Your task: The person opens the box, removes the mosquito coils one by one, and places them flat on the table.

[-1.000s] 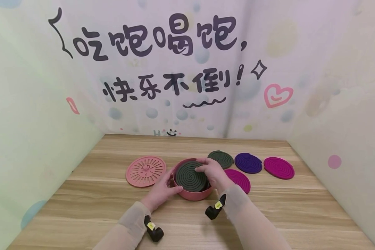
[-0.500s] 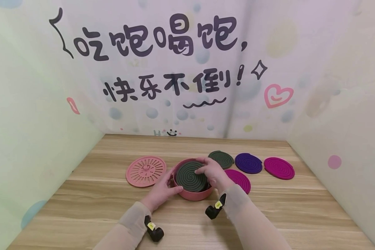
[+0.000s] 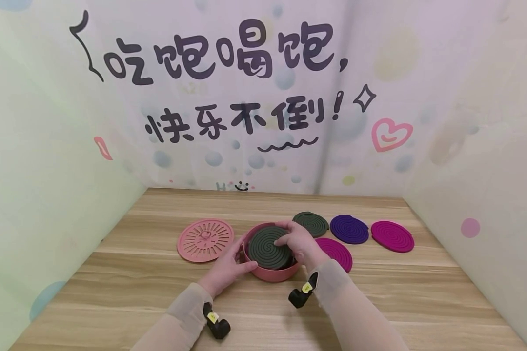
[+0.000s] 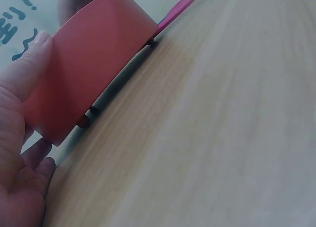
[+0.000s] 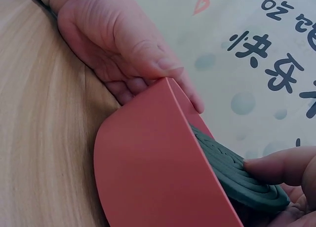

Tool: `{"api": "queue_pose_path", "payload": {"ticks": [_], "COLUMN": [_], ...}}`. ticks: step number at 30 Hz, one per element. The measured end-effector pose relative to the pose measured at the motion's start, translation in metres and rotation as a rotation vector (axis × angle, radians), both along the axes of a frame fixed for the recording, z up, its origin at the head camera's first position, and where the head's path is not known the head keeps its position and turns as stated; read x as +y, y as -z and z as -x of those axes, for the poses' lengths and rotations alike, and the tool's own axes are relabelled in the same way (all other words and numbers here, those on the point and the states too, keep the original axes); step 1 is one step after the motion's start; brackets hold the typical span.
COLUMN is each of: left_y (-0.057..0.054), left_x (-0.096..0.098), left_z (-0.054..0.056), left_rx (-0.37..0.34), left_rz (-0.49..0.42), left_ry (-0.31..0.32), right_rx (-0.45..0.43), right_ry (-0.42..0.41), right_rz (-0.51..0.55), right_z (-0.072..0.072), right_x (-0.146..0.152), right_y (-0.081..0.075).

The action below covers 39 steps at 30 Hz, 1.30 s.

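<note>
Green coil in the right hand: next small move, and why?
Probably lower its raised edge into the pink tin: the green coil sits tilted, the edge pinched by the right hand above the rim, its opposite part inside, and the left hand holds the tin's side.

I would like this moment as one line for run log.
left hand: holds pink bowl | right hand: grips green coil, partly inside bowl | slotted pink disc: on table, left of bowl

The left arm point(image 3: 173, 321) and right arm point(image 3: 355, 312) slanted inward; the left hand point(image 3: 224, 271) gripped with thumb point(image 3: 248, 266) spread, the right hand point(image 3: 303, 244) pinched between thumb and fingers point(image 3: 287, 224).
</note>
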<state>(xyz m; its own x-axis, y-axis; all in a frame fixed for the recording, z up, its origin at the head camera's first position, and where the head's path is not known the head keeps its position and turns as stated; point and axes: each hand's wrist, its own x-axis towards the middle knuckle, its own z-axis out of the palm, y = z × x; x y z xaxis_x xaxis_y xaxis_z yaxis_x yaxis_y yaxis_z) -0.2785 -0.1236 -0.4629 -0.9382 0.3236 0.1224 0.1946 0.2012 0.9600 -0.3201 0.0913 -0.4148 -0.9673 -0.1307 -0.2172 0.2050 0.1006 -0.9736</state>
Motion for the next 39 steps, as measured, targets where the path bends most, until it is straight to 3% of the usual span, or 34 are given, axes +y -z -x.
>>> {"api": "queue_pose_path", "payload": {"ticks": [6,24,28,30,39], "left_y": [0.014,0.014,0.014,0.007,0.015], "left_x": [-0.003,-0.004,-0.003,-0.002,-0.003], "left_z": [0.010,0.012,0.012,0.008,0.010], "left_rx": [-0.012,-0.004,0.008,0.011,-0.013], "left_rz": [-0.001,0.009,-0.008,-0.014,-0.025], "left_ry": [0.005,0.014,0.018,0.028,0.017], "right_rx": [-0.016,-0.051,-0.037,-0.016,0.013], "right_ry": [0.026,0.074,0.067,0.062,0.050], "right_rz": [0.040,0.179,0.237,0.267,0.409], "right_z": [0.001,0.004,0.005,0.005,0.004], "right_x": [0.001,0.016,0.026,0.031,0.068], "right_y": [0.000,-0.008,-0.011,-0.011,-0.016]}}
